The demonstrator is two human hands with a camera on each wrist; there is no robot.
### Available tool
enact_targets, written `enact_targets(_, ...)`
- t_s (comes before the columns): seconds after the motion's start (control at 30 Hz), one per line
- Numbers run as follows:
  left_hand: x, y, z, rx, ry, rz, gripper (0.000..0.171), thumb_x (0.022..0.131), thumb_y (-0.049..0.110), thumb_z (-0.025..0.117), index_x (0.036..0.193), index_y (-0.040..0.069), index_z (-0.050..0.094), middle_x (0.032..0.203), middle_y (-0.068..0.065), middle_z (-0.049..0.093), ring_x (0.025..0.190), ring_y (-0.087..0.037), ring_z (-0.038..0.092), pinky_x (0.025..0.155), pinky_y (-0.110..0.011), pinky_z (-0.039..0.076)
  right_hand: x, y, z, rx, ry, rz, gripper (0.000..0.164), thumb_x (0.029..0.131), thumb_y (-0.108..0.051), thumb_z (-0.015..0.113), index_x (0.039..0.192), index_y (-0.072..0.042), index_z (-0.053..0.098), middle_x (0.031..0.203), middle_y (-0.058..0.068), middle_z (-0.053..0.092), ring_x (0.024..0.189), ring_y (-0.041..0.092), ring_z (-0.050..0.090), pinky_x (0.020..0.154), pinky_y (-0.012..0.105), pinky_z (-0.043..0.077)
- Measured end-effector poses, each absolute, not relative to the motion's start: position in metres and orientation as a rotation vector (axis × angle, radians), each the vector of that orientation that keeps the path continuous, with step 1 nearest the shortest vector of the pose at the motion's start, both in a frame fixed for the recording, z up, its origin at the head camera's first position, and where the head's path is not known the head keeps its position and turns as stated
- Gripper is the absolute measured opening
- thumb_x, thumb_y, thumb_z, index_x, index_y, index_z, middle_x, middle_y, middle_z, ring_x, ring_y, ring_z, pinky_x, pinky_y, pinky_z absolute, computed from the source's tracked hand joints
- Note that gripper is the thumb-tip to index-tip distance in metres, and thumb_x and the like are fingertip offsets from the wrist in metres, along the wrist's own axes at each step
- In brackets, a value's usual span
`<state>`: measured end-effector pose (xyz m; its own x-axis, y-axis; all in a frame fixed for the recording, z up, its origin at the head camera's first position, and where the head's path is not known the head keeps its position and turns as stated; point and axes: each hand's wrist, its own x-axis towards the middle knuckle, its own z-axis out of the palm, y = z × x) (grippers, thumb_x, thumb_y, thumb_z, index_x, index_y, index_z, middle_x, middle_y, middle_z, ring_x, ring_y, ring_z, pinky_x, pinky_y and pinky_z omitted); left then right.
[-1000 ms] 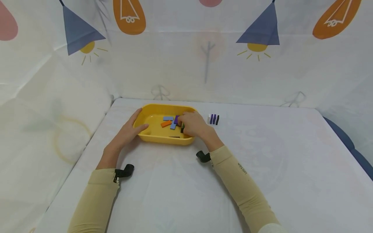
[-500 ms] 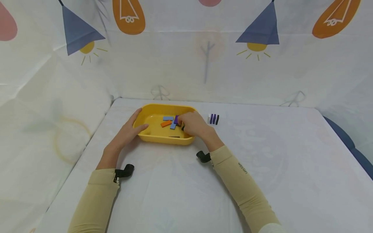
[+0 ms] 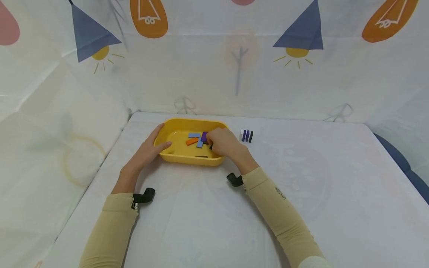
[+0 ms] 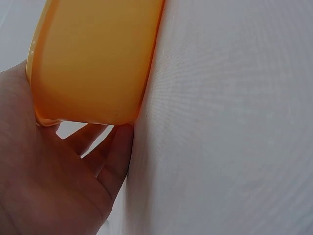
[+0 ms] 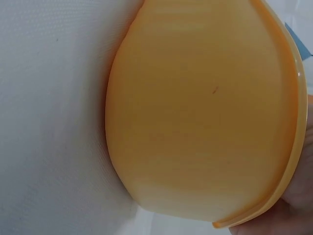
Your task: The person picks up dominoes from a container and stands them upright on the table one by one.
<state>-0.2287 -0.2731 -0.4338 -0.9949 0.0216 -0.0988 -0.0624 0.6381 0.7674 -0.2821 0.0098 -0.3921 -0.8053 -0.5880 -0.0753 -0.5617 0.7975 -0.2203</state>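
A yellow tray (image 3: 181,159) sits toward the far edge of the white table (image 3: 201,212), with small orange, blue and purple blocks (image 3: 192,141) scattered inside. I'd judge the tray light, stiff and slick, best held by its rim; the blocks look hard, light and easiest pinched by their long edges. The person's left hand (image 3: 145,153) grips the tray's left end, thumb over the rim, fingers outside. The right hand (image 3: 226,143) reaches over the right end, fingers curled down; I cannot tell whether they pinch anything.

Diffuse light casts soft shadows by the tray (image 3: 187,159) — wrist views dimmer.
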Motion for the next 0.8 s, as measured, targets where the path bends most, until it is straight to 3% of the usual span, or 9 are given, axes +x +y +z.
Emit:
enact_targets(0.3,-0.2292,-0.2738,-0.4343,-0.027,2.759,1.283,0.083,0.094,0.059,0.055,0.158,0.045,0.003,0.170,0.003,0.005,0.156,-0.034,0.009,0.121,-0.067,0.012,-0.2882,0.0123,-0.3942,-0.961,2.811,-0.392,0.025,0.093,-0.001,0.057,0.107,-0.009,0.076,0.111,0.005,0.073,0.099,0.018,0.062,0.093,0.033,0.055)
enact_targets(0.57,-0.2276,-0.2732,-0.4316,-0.026,2.753,1.285,0.083,0.094,0.058,0.055,0.158,0.045,0.003,0.170,0.003,0.005,0.156,-0.034,0.010,0.121,-0.067,0.012,-0.2893,0.0136,-0.3921,-0.977,2.784,-0.396,0.021,0.096,-0.009,0.060,0.110,-0.009,0.076,0.109,0.004,0.072,0.093,0.018,0.058,0.088,0.031,0.053)
enact_targets(0.8,-0.2258,-0.2710,-0.4280,-0.030,2.751,1.266,0.085,0.094,0.059,0.055,0.158,0.044,0.001,0.170,0.002,0.004,0.156,-0.035,0.009,0.121,-0.067,0.011,-0.2889,0.0157,-0.3907,-0.924,2.776,-0.456,0.022,0.098,-0.014,0.059,0.117,-0.011,0.069,0.114,0.003,0.062,0.097,0.019,0.055,0.089,0.031,0.052)
